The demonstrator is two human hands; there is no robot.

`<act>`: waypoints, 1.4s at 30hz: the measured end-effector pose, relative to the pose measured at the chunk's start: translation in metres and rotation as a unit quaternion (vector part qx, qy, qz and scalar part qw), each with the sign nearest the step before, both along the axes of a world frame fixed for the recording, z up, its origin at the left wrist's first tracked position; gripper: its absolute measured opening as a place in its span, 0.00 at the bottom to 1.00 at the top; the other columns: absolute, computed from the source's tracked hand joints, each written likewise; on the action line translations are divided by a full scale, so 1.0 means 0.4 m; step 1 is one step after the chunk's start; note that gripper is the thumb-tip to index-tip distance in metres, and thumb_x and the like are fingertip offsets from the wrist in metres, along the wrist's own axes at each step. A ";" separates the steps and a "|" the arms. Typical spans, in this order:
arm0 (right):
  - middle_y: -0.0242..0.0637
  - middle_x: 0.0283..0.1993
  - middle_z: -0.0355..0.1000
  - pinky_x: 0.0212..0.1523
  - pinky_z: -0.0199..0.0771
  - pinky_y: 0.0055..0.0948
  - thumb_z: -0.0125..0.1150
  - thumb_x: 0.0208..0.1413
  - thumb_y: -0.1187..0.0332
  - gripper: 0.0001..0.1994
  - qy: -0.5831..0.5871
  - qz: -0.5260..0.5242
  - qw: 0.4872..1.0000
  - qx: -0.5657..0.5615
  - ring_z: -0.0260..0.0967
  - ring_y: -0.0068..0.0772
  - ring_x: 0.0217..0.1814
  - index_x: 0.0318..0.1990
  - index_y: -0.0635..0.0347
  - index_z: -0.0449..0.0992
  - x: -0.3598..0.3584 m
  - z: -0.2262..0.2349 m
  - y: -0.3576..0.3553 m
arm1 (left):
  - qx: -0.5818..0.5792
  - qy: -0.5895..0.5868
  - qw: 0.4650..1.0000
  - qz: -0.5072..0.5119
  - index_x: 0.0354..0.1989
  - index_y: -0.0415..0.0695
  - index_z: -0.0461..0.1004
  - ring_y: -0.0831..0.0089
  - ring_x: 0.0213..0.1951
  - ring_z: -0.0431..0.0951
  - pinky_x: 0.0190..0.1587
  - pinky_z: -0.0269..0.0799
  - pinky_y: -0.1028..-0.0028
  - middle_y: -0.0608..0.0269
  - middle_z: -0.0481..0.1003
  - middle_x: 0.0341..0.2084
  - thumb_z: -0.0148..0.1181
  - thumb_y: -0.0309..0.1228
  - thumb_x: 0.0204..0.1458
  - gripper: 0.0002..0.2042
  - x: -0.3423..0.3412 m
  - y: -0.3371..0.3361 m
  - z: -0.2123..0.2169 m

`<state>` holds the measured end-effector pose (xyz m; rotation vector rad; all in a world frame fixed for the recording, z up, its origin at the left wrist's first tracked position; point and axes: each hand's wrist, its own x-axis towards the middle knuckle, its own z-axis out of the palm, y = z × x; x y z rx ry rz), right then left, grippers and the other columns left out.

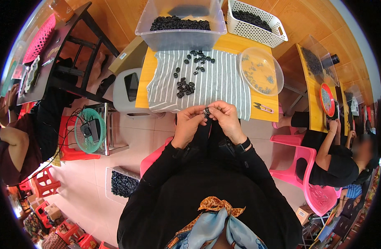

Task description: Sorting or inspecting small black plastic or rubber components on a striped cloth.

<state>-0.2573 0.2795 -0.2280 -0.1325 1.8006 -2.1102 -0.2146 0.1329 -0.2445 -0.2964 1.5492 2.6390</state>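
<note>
Small black part held between both hands at the near edge of the striped cloth

Left hand [189, 121]: thumb and fingers pinched on a small black part [207, 111]. Right hand [226, 118]: likewise pinched, thumb and forefinger closed on the same part from the right. The fingertips meet around it; its finer detail is too small and too covered to make out. The part sits in front of the wearer's body, at the near edge of a grey-and-white striped cloth [223, 79].

On the cloth, beyond the left hand, lies a close cluster of black parts [185, 88]; farther off, a looser scatter of similar parts [202, 58]. The cloth covers much of a yellow table [261, 118]. At its right, a round clear tray [277, 68], partly over the cloth, contains small pieces; nearer lies a pair of snips [264, 108] with a pink handle.

At the far side stand a clear plastic bin [180, 41] with black parts inside and, to its right, a white perforated basket [257, 36], also containing black pieces.

Left of the table: a grey stool [121, 97] bearing a dark phone-like object [131, 86]. Well to the right, a co-worker [333, 162] sits on a pink chair [308, 159].
</note>
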 end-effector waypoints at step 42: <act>0.32 0.28 0.64 0.26 0.62 0.16 0.59 0.46 0.82 0.14 0.230 0.018 0.969 0.084 0.63 0.17 0.25 0.43 0.65 0.74 0.048 0.012 0.015 | 0.045 0.014 0.999 0.010 0.41 0.34 0.74 0.77 0.28 0.76 0.30 0.72 0.81 0.57 0.77 0.31 0.56 0.18 0.50 0.10 0.022 -0.002 0.006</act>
